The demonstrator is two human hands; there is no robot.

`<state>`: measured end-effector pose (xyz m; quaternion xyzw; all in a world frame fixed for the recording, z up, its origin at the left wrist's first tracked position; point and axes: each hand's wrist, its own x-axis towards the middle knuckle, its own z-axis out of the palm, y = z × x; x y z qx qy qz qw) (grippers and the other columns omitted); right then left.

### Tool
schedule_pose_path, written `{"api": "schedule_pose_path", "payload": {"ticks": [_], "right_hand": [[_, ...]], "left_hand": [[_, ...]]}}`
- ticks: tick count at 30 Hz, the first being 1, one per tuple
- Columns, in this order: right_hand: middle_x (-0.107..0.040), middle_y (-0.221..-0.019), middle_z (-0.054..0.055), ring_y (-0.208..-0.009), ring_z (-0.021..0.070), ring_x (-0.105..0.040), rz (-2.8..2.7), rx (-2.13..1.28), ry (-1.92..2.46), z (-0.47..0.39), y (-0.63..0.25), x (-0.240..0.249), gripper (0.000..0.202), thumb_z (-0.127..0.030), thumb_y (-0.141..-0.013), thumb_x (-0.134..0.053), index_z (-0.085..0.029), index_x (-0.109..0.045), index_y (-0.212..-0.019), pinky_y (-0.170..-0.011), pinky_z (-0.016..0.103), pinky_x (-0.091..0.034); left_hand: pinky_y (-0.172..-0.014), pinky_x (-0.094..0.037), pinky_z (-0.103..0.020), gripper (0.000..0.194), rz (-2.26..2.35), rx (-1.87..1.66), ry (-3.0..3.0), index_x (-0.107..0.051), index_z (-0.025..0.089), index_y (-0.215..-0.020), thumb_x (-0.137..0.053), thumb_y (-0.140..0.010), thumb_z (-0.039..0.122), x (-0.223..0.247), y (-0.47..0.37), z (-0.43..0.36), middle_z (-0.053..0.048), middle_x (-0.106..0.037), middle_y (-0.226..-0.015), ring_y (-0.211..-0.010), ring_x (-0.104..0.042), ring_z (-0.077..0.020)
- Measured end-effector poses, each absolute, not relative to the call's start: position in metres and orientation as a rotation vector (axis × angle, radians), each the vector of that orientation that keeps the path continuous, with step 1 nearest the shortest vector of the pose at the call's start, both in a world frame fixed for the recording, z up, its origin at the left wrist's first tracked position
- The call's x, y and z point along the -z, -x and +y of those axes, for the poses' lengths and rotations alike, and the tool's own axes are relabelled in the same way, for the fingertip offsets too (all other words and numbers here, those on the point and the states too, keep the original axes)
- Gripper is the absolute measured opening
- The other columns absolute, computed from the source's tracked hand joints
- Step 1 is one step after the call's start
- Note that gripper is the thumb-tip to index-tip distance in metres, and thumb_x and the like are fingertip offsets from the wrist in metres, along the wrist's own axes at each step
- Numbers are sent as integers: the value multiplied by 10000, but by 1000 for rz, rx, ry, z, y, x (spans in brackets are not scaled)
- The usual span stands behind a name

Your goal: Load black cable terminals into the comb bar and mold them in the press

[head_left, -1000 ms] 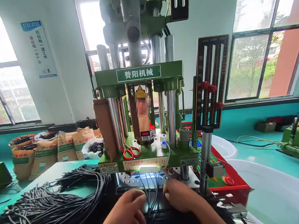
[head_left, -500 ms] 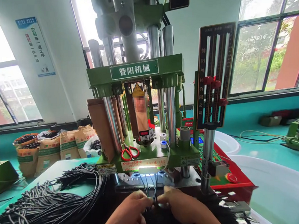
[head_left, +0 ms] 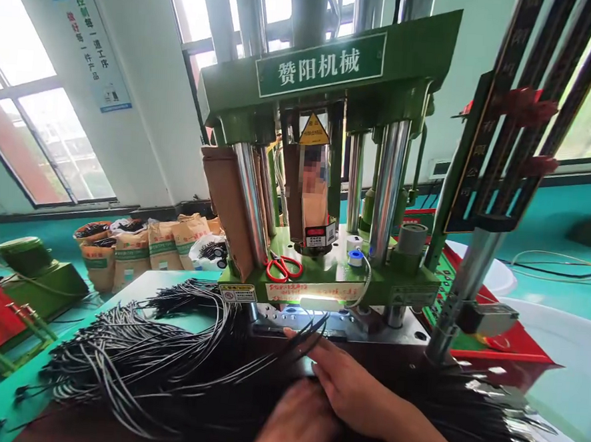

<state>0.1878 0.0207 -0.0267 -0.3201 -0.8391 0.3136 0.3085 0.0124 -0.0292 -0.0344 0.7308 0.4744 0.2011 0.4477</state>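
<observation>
My right hand [head_left: 341,382] is in front of the press, its fingers behind a few thin black cables [head_left: 313,330] whose ends stick up past them. The cables appear held between those fingers and the thumb. Lower down and nearer to me, my left hand [head_left: 297,422] is smeared by motion, close to the right wrist. Its fingers cannot be made out, nor whether it holds anything. Behind both hands is the green press [head_left: 426,55], with a lit metal mold plate [head_left: 289,322] low at its front.
A large heap of black cables [head_left: 138,345] covers the left side. On the right lie more cables with shiny metallic ends [head_left: 501,420]. Red-handled scissors [head_left: 284,268] and a blue-and-white tape roll [head_left: 355,257] rest on the press ledge. A metal post [head_left: 463,298] stands at right.
The view has shifted right and closer to the press. My hands were together at the cables before the mold; now the left is lower and blurred, and the cables lean over my right hand.
</observation>
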Motion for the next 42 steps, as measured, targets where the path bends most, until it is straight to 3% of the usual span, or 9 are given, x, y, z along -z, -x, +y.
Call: {"api": "schedule_pose_path", "payload": {"ticks": [2, 4, 9, 13, 17, 23, 30, 37, 42], "right_hand": [[-368, -1487, 60, -1359, 178, -324, -2220, -810, 852, 22, -188, 26, 550, -90, -914, -347, -251, -339, -1440, -1142, 394, -262], [-391, -1473, 56, -1339, 179, -353, -2219, -780, 878, 22, -190, 24, 519, -116, -915, -386, -251, -381, -1417, -1132, 374, -278], [-620, -1224, 65, -1140, 219, -536, -2256, -762, 1022, 21, -197, 19, 384, -230, -897, -521, -257, -560, -1279, -1003, 356, -400], [-662, -1111, 80, -1022, 246, -592, -2386, -802, 1153, 21, -198, 20, 375, -358, -842, -628, -245, -635, -1200, -884, 333, -443], [-662, -975, 49, -880, 209, -606, -2443, -777, 1138, 25, -196, 25, 344, -398, -782, -700, -232, -697, -1084, -748, 267, -440], [-616, -836, 6, -780, 160, -571, -2458, -686, 1118, 28, -195, 28, 181, -369, -833, -652, -237, -727, -932, -670, 231, -387], [-618, -798, 4, -756, 147, -569, -2535, -587, 1112, 27, -192, 29, 177, -318, -893, -565, -204, -698, -869, -667, 229, -381], [-628, -853, 27, -810, 169, -560, -2586, -501, 1150, 28, -190, 34, 147, -296, -930, -503, -194, -609, -936, -699, 252, -386], [-631, -859, 18, -831, 165, -560, -2577, -551, 1115, 27, -192, 36, 169, -319, -936, -504, -207, -629, -919, -724, 251, -394]], "left_hand": [[-1161, -169, -465, 448, 1281, -400, -2011, -584, 265, -1225, -639, -794, 377, 24, 11, -16, -72, -468, -1411, -1345, -326, -295], [-1140, -218, -466, 520, 1423, -270, -2147, -502, 319, -1311, -596, -814, 440, 14, 39, -5, -34, -468, -1416, -1320, -364, -301], [-1087, -294, -377, 444, 1440, -98, -2275, -540, 456, -1230, -625, -795, 430, 5, 76, 15, 64, -524, -1340, -1252, -436, -250], [-931, -402, -299, 329, 1370, -16, -2222, -609, 380, -1135, -603, -806, 384, 6, 68, 32, 44, -647, -1101, -1014, -569, -196], [-799, -402, -238, 152, 1174, 26, -2272, -665, 282, -935, -570, -817, 301, -6, 55, 49, 47, -635, -896, -863, -572, -147], [-745, -383, -219, 125, 1132, 58, -2306, -667, 259, -878, -565, -813, 291, -14, 51, 57, 46, -596, -863, -839, -551, -136], [-711, -384, -226, 194, 1199, -14, -2272, -619, 275, -953, -467, -884, 373, 2, 60, 54, 47, -614, -859, -807, -545, -141], [-805, -399, -250, 251, 1162, -84, -2260, -619, 272, -960, -684, -738, 371, 9, 51, 51, 49, -623, -981, -919, -550, -180], [-817, -392, -252, 154, 1083, -103, -2402, -628, 258, -931, -570, -850, 376, 11, 53, 52, 37, -605, -941, -892, -542, -160]]}}
